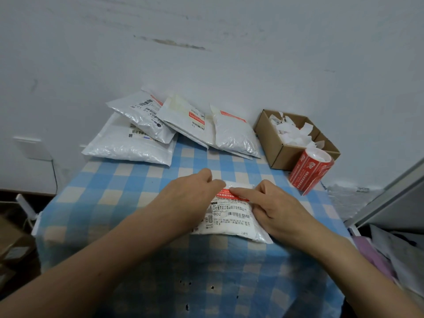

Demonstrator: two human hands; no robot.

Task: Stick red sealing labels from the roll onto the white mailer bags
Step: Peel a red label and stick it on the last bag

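Observation:
A white mailer bag (231,222) with a printed shipping label lies in the middle of the checked table. A red sealing label (226,194) lies across its top edge. My left hand (192,193) rests on the bag's left upper corner, fingers curled at the bag's top edge. My right hand (270,205) lies on the bag's right side, its forefinger stretched out and pressing on the red label. The roll of red labels (309,172) stands at the right, by the box.
Several white mailer bags (160,127) with red labels are piled at the table's far edge against the wall. A cardboard box (296,141) holding white backing scraps stands at the back right. The blue-checked tablecloth (128,187) covers the table. Clutter lies beyond the right edge.

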